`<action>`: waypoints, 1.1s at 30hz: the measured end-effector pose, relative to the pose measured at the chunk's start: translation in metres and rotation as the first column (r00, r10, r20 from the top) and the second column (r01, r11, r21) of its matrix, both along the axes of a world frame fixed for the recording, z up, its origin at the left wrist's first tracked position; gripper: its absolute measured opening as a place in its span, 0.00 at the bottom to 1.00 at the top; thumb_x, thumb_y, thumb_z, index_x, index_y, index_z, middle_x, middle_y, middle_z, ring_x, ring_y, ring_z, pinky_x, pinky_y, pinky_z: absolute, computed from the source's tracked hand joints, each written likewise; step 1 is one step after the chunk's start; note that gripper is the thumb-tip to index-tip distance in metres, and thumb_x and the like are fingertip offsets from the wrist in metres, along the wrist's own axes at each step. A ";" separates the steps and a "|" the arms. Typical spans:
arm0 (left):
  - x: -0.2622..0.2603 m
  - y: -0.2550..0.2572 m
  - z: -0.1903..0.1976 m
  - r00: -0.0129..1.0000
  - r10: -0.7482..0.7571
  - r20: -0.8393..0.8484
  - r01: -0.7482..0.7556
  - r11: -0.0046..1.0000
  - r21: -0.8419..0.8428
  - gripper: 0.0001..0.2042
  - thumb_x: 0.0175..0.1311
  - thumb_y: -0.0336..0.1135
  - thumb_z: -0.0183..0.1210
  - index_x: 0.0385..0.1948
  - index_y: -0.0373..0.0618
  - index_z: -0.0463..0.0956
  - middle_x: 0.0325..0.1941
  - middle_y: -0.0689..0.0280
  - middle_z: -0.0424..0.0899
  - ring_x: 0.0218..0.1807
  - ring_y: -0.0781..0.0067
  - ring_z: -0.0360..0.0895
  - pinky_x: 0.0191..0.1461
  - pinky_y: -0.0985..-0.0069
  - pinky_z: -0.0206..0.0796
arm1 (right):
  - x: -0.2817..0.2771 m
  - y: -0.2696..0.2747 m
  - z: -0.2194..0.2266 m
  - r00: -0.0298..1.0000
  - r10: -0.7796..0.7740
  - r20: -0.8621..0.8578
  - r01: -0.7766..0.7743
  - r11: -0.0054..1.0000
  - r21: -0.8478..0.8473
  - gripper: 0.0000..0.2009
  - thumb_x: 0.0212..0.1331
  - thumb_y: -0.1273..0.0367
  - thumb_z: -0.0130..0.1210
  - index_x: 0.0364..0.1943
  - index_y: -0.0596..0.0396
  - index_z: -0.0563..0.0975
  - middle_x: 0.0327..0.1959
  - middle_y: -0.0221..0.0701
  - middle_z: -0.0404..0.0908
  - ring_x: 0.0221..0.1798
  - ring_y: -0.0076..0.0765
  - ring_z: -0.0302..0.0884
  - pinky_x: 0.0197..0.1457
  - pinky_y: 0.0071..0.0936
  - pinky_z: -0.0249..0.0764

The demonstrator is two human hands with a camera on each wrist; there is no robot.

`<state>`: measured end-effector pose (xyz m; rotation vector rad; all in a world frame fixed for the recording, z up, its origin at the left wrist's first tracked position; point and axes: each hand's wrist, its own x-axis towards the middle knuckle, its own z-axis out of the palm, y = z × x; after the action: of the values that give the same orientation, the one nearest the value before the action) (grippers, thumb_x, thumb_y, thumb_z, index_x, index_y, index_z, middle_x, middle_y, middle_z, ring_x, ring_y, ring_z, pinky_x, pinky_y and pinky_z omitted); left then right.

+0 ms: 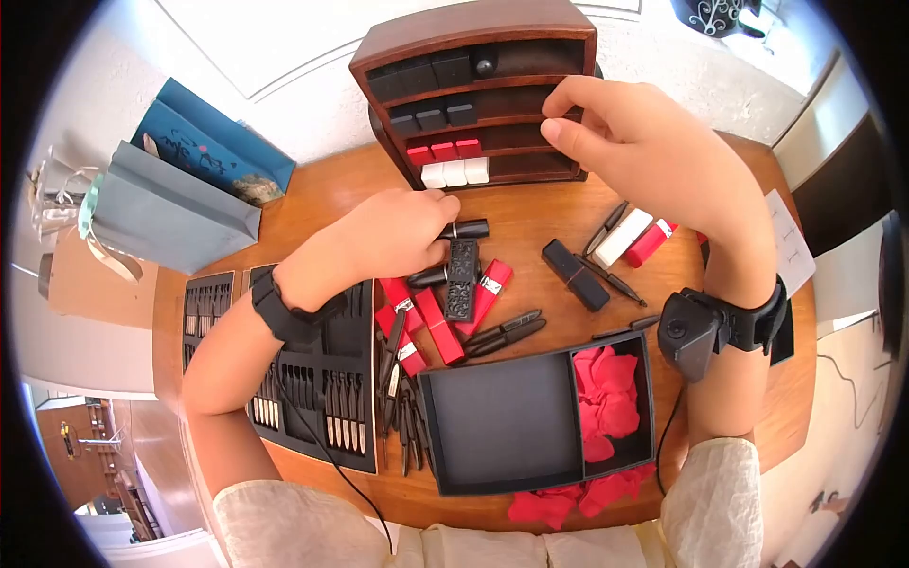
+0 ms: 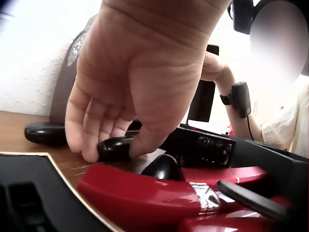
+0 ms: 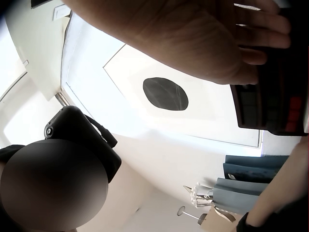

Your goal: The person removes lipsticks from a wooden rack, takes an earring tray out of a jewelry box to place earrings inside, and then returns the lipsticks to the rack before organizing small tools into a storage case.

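My left hand (image 1: 393, 232) reaches over the pile in the middle of the table. Its thumb and fingers pinch a glossy black lipstick tube (image 2: 115, 149), which has a silver band in the head view. Just below it lie a black embossed case (image 1: 461, 281) and several red tubes (image 1: 439, 327) with silver bands. My right hand (image 1: 620, 128) is raised at the right side of a brown wooden shelf (image 1: 473, 28), fingers loosely bent, with nothing visible in them. Black, red and white boxes (image 1: 454, 172) stand in rows on the shelf's left half.
A black divided box (image 1: 502, 421) with red petals (image 1: 606, 398) stands near my body. Left of it lies a black tray (image 1: 331, 331) holding slim tubes, with loose pens (image 1: 409, 426) alongside. Paper bags (image 1: 180, 204) stand at the back left. A black box (image 1: 576, 275) lies right of centre.
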<state>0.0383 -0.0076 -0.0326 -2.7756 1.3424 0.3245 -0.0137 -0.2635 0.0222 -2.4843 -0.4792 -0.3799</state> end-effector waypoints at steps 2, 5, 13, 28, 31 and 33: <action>-0.012 -0.011 0.019 0.995 0.103 -0.002 -0.103 0.995 0.011 0.11 0.57 0.34 0.59 0.38 0.40 0.72 0.38 0.54 0.80 0.37 0.46 0.79 0.39 0.55 0.71 | 0.001 0.003 -0.001 1.000 0.023 0.005 -0.023 1.000 -0.001 0.12 0.67 0.63 0.53 0.39 0.60 0.77 0.17 0.33 0.71 0.21 0.32 0.67 0.29 0.31 0.65; -0.027 -0.011 0.029 0.981 0.120 0.154 -0.088 0.976 -0.199 0.11 0.60 0.34 0.59 0.40 0.40 0.72 0.35 0.56 0.79 0.36 0.51 0.80 0.36 0.58 0.72 | 0.001 0.009 0.002 0.998 0.067 0.009 -0.067 0.998 -0.014 0.11 0.66 0.64 0.54 0.39 0.60 0.78 0.18 0.36 0.73 0.22 0.35 0.68 0.29 0.32 0.66; -0.020 -0.033 0.044 0.535 -0.030 0.844 0.549 0.772 -0.320 0.21 0.52 0.30 0.70 0.47 0.41 0.73 0.34 0.61 0.79 0.29 0.63 0.77 0.28 0.72 0.69 | 0.001 0.012 0.003 0.998 0.057 0.033 -0.058 0.997 0.050 0.09 0.65 0.69 0.52 0.37 0.63 0.77 0.21 0.36 0.77 0.24 0.32 0.72 0.30 0.29 0.68; 0.021 -0.060 0.039 0.189 -0.050 0.981 0.541 0.838 -0.061 0.25 0.42 0.27 0.59 0.49 0.35 0.78 0.28 0.68 0.66 0.28 0.74 0.67 0.29 0.81 0.64 | 0.010 0.007 -0.006 0.998 0.021 0.061 -0.030 0.990 0.138 0.18 0.66 0.70 0.50 0.59 0.60 0.72 0.23 0.33 0.78 0.26 0.25 0.74 0.33 0.26 0.73; 0.026 -0.063 0.036 0.153 -0.031 0.988 0.479 0.877 -0.046 0.24 0.42 0.28 0.58 0.47 0.34 0.78 0.29 0.69 0.67 0.30 0.75 0.68 0.31 0.82 0.65 | 0.014 0.009 -0.011 0.998 -0.001 0.057 -0.004 0.996 0.090 0.21 0.66 0.70 0.50 0.63 0.58 0.69 0.23 0.34 0.78 0.26 0.26 0.76 0.34 0.26 0.73; 0.029 -0.064 0.036 0.199 -0.031 0.979 0.493 0.867 -0.073 0.21 0.41 0.28 0.58 0.44 0.36 0.78 0.29 0.69 0.67 0.31 0.76 0.69 0.32 0.82 0.66 | 0.018 0.008 -0.017 0.998 -0.026 0.057 0.022 0.997 0.067 0.23 0.66 0.70 0.50 0.66 0.55 0.66 0.23 0.35 0.79 0.26 0.28 0.77 0.34 0.27 0.74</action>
<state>0.0668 -0.0717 0.0033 -1.9324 1.4218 -1.6062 0.0041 -0.2557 0.0056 -2.4221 -0.4524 -0.4708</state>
